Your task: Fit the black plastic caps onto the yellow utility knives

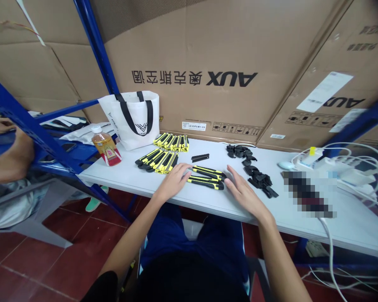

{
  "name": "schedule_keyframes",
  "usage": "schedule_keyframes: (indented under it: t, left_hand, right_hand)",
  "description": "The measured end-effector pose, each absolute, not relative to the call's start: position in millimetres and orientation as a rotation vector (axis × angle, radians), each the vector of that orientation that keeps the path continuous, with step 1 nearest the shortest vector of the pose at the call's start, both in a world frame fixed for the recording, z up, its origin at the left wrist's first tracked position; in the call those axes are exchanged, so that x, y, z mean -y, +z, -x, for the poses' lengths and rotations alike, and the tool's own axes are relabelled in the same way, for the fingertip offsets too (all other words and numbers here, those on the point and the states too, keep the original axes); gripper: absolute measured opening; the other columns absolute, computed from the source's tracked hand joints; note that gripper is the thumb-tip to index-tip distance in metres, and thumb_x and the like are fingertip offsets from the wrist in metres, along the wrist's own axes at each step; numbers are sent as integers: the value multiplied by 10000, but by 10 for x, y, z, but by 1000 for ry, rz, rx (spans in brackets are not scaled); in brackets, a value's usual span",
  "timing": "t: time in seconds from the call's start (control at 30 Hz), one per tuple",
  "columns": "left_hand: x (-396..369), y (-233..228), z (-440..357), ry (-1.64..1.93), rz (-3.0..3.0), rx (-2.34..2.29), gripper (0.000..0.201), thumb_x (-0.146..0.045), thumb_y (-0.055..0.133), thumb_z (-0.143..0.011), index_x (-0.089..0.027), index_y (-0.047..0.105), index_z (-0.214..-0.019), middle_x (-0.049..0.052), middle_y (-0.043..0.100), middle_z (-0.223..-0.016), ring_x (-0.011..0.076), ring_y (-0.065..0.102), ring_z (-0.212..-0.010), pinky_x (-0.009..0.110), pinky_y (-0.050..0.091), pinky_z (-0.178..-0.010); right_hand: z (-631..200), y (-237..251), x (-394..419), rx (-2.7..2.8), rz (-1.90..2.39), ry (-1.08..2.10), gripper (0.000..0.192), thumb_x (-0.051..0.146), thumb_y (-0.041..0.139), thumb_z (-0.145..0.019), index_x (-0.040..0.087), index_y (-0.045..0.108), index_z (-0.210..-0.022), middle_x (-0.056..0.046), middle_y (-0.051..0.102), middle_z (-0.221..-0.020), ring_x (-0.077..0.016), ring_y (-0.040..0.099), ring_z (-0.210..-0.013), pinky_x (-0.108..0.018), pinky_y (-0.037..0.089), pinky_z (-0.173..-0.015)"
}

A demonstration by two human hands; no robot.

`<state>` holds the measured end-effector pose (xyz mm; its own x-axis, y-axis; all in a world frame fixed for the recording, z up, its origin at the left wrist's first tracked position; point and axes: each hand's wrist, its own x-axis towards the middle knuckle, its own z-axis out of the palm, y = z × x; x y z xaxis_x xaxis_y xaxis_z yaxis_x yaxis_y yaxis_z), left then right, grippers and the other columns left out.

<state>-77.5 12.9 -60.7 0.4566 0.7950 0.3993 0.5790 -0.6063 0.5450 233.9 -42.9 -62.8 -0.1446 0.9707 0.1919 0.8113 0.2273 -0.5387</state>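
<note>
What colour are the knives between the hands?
Yellow and black knives, head view.

You've got two yellow-and-black utility knives [207, 176] lying flat on the white table, side by side w/ long sides nearly touching, tips pointing right. They sit betw. your hands, near the front edge; left end just at your left fingertips.

Bare table [135, 178] strip along the near edge, lower left of centre: passable. Centre blocked by two yellow-black utility knives [206, 177] between the left hand [174, 181] and right hand [243, 191]; knife rows [158, 160] behind. Right: black caps [258, 178], white cables [349, 167]; upper left: bottle [106, 147], tote bag [132, 117].
</note>
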Motion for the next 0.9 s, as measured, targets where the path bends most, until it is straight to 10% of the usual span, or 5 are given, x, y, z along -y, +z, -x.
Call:
schedule_keyframes:
  t: [0.23, 0.9]
  left_hand:
    - [-119, -661, 726, 581, -2556, -1222, 773, -696, 456, -1063, -201, 398, -1654, 132, 398, -1735, 313, 375, -1607, 485, 259, -1339]
    - [-117, -659, 720, 657, -2467, -1249, 723, -672, 523, -1043, -233, 462, -1613, 123, 497, -1620, 316, 571, -1426, 445, 419, -1253]
  right_hand:
    - [-2334, -731, 430, 2239, 1686, 189, 1023, 791, 492, -981, 218, 149, -1755, -170, 375, -1743, -397, 301, -1632, -685, 161, -1336]
    - [-2286, -711, 421, 2208, 1710, 186, 799, 738, 417, -1037, 294, 319, -1693, -107, 438, -1720, -338, 362, -1614, -674, 188, -1331]
